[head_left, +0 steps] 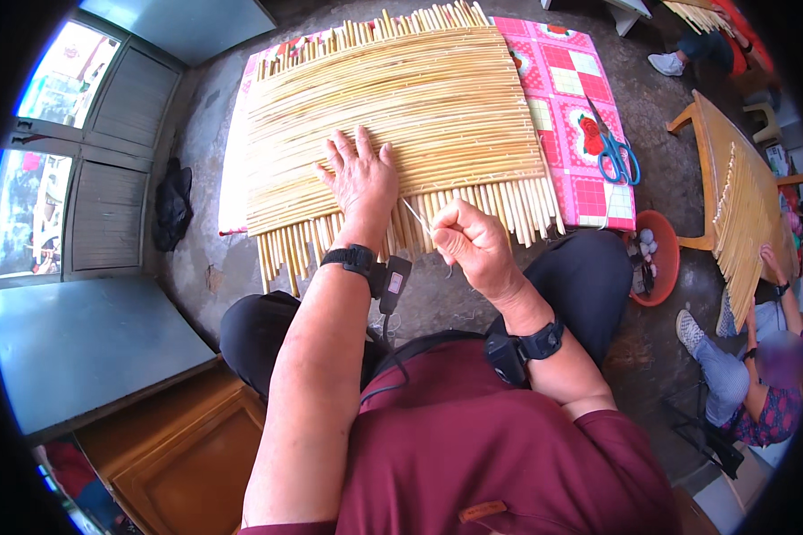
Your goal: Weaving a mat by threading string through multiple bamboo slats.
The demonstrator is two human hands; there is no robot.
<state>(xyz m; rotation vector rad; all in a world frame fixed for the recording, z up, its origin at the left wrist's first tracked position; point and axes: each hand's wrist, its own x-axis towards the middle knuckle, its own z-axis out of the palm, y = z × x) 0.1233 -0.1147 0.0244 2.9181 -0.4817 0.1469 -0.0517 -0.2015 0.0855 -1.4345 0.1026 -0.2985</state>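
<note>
A mat of straw-coloured reed stalks, bound crosswise by rows of thread, lies across the table in front of me. My left hand rests flat on it near the front edge, fingers spread. Just right of it, my right hand is closed in a pinch in front of the stalk ends. Out of that pinch a thin white thread runs taut to the mat's edge. Whether a needle is also between the fingers is hidden. Blue-handled scissors lie to the right of the mat.
A pink patterned cloth covers the table. Beside my right knee stands an orange-red basin holding pale balls. Farther right, another person sits at a wooden table with a similar mat. A grey-blue cabinet top is at left.
</note>
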